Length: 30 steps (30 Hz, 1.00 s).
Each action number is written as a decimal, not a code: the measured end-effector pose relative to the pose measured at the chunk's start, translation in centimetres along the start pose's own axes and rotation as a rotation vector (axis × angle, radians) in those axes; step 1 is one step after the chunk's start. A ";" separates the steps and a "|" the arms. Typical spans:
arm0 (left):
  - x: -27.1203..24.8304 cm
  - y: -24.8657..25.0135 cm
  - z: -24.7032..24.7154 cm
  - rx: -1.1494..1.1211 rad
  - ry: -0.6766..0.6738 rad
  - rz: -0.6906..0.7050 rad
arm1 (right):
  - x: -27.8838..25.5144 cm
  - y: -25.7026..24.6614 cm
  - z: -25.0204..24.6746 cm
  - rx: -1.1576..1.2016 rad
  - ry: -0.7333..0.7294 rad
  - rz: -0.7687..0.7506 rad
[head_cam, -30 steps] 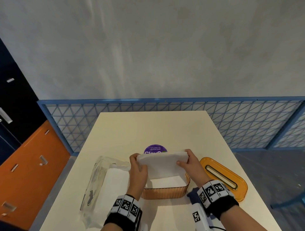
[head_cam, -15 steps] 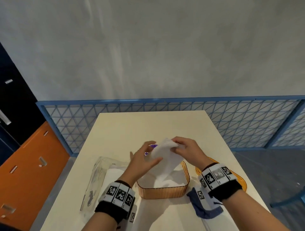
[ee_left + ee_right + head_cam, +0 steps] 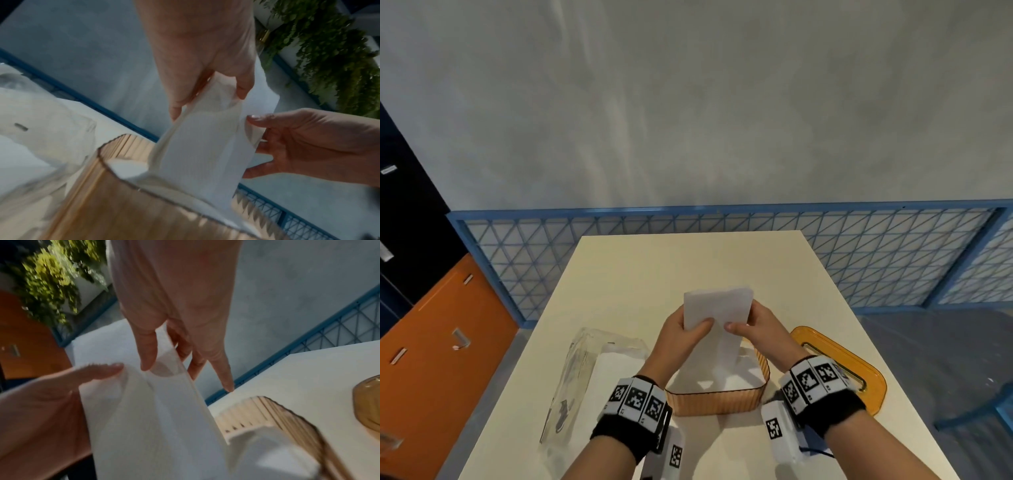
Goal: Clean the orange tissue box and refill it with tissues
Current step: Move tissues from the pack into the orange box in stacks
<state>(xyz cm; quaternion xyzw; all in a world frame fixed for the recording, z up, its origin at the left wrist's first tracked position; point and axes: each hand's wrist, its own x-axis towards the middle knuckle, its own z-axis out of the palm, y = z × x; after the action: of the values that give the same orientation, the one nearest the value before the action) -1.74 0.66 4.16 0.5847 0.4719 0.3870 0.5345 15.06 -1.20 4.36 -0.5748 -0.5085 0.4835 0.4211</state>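
The orange ribbed tissue box stands open near the table's front edge, with a white tissue stack inside. A white tissue sheet rises upright out of the stack. My left hand pinches its left side and my right hand pinches its right side, thumbs toward me. In the left wrist view, the left hand grips the tissue above the box. In the right wrist view, the right hand holds the tissue beside the box.
The orange slotted lid lies flat to the right of the box. A clear plastic wrapper with white tissues lies to the left. The cream table runs back to a blue mesh railing.
The hands held the sheet spread wide over the box, then drew together. Now they have lifted it into a narrow upright strip above the box.
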 end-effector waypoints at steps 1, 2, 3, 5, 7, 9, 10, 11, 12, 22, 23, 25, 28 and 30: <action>0.0 -0.3 0.0 0.002 -0.013 -0.021 | 0.0 0.5 0.2 -0.009 -0.007 0.024; -0.2 -0.5 0.1 0.005 -0.028 -0.043 | 0.1 1.0 0.3 -0.016 -0.016 0.048; -0.3 -0.7 0.1 0.012 -0.039 -0.062 | 0.1 1.4 0.4 -0.017 -0.022 0.065; -0.3 -0.9 0.1 0.009 -0.029 -0.065 | 0.1 2.1 0.6 -0.013 -0.016 0.083; -0.1 -0.6 -0.1 -0.085 0.028 -0.072 | 0.1 2.6 0.5 0.000 0.008 0.106; 0.3 -0.3 -0.2 -0.258 0.111 -0.104 | -0.2 2.9 0.4 0.032 0.021 0.151; 0.4 -0.3 -0.3 -0.359 0.135 -0.118 | -0.4 3.1 0.5 0.100 0.014 0.180; 0.4 -0.1 -0.2 -0.457 0.139 -0.132 | -0.6 3.3 0.7 0.213 0.008 0.209; 0.3 0.0 -0.1 -0.543 0.129 -0.146 | -0.7 3.4 0.8 0.345 0.007 0.238; -1.0 -1.9 -1.2 -0.201 0.225 -0.187 | 0.5 2.6 0.4 0.162 0.124 0.378; -1.1 -2.0 -0.9 -0.159 0.219 -0.176 | 0.6 2.5 0.5 0.069 0.118 0.370; -0.9 -2.3 -0.8 -0.053 0.245 -0.156 | 0.9 2.6 0.6 -0.049 0.141 0.352; -0.3 -3.4 -1.3 0.238 0.255 -0.209 | 1.0 2.9 0.2 -0.181 0.157 0.352; -0.2 -4.2 -1.4 0.430 0.205 -0.274 | 1.0 3.3 0.2 -0.281 0.147 0.362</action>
<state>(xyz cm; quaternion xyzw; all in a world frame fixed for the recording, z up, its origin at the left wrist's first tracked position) -3.74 0.76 0.21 0.5733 0.6695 0.2594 0.3947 15.49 -0.61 0.94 -0.7431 -0.4274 0.4324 0.2796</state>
